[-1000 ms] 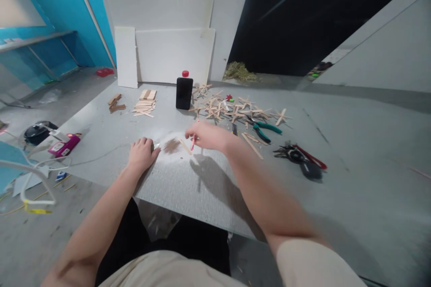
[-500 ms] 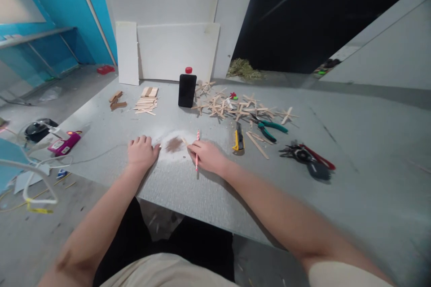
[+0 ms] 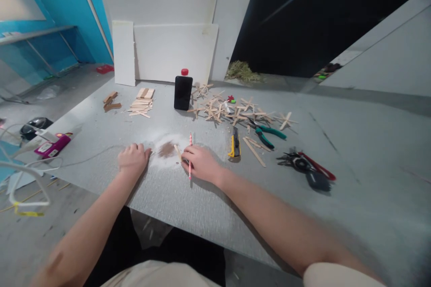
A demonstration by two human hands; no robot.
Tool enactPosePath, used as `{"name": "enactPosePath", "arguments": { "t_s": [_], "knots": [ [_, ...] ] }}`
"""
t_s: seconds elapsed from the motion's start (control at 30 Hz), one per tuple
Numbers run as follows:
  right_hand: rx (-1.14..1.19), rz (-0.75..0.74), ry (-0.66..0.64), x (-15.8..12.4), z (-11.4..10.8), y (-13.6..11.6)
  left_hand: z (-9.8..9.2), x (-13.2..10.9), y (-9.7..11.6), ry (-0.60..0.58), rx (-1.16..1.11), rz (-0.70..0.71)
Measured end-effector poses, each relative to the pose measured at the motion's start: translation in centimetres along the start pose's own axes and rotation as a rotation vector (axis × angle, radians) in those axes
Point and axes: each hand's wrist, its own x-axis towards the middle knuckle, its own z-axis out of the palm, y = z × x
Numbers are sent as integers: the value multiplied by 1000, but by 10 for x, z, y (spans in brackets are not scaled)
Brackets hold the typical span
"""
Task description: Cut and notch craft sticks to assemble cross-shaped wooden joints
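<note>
The right hand (image 3: 201, 164) has its fingers bent close together, holding a pink pencil (image 3: 190, 172) crosswise; a wooden stick (image 3: 177, 151) lies at their tips — pinched or not, I cannot tell. The left hand (image 3: 132, 160) rests, fingers loosely curled, its grip hidden — a brown patch (image 3: 167, 149) lies beyond its thumb.

Room left of cutter (image 3: 235, 143); crossed sticks (image 3: 237, 116) block beyond.
</note>
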Motion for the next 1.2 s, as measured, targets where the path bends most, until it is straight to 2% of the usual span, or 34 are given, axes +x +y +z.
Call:
{"name": "enactPosePath", "arguments": {
  "t_s": [0.23,0.4,0.6,0.77,0.87,0.93,1.07,1.2],
  "knots": [
    [37,-6,0,0,2,3,0,4,0,15,-22,-24],
    [44,-5,6,0,2,4,4,2,-1,55,-142,-1],
    [37,-18,-4,0,4,5,3,4,-4,57,-464,73],
    [19,-28,-9,0,3,8,-3,12,-1,-58,-810,96],
    [16,-41,-6,1,3,10,-9,20,8,-171,-960,124],
    [18,-52,-3,1,4,10,-11,30,19,-205,-1033,146],
    [24,-50,19,3,6,11,-6,64,48,-144,-1139,177],
    [24,-39,39,4,3,10,-2,89,72,-55,-1183,308]
  ]
}}
